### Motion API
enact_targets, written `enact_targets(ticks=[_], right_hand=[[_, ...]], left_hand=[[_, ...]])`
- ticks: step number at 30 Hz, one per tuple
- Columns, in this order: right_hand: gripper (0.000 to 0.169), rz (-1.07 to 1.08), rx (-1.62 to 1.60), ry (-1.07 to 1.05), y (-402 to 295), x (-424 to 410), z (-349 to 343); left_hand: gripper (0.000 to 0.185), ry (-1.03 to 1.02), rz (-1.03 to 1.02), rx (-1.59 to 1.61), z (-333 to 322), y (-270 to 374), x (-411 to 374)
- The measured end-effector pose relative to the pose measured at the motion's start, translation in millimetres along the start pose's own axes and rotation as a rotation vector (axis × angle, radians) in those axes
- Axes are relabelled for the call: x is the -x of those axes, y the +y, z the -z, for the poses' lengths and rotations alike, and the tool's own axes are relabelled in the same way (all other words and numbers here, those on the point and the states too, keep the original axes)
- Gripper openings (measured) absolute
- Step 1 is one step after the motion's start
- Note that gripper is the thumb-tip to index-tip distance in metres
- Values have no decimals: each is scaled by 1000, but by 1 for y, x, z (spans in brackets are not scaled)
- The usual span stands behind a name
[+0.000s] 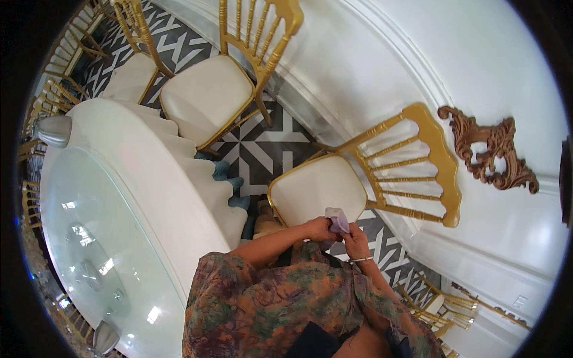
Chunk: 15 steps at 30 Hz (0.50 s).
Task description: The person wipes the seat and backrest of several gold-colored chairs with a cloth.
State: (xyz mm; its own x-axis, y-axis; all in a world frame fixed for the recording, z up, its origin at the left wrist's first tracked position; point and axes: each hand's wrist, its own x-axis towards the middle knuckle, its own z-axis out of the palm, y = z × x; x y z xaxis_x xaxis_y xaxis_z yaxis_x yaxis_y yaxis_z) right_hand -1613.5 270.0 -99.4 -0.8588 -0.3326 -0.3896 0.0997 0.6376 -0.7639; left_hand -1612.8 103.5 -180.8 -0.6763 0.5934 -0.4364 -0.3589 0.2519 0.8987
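Note:
Both my hands meet in front of my body, above the near edge of a gold chair's cream seat (318,190). My left hand (321,229) is shut on a lilac cloth (339,222), which has a pale, whitish part at its top. On the cloth's other side, my right hand (357,241) holds it too, with a light band around the wrist. Part of the cloth hangs below the fingers, partly hidden by the hands.
At left stands a round table with a white cloth (179,188) and a glass top (112,250). Another gold chair (208,96) stands by it. A white wall (358,67) with a carved brown ornament (492,152) runs along the right. The floor (268,143) has dark and white patterned tiles.

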Motion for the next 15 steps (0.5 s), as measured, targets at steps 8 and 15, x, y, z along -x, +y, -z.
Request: enact_targets(ticks=[8, 15], right_hand=[[18, -247, -500, 255, -8, -31, -2], [28, 3, -513, 55, -22, -30, 12]], left_hand=[[36, 86, -128, 145, 23, -10, 18], [24, 260, -96, -146, 33, 16, 28]])
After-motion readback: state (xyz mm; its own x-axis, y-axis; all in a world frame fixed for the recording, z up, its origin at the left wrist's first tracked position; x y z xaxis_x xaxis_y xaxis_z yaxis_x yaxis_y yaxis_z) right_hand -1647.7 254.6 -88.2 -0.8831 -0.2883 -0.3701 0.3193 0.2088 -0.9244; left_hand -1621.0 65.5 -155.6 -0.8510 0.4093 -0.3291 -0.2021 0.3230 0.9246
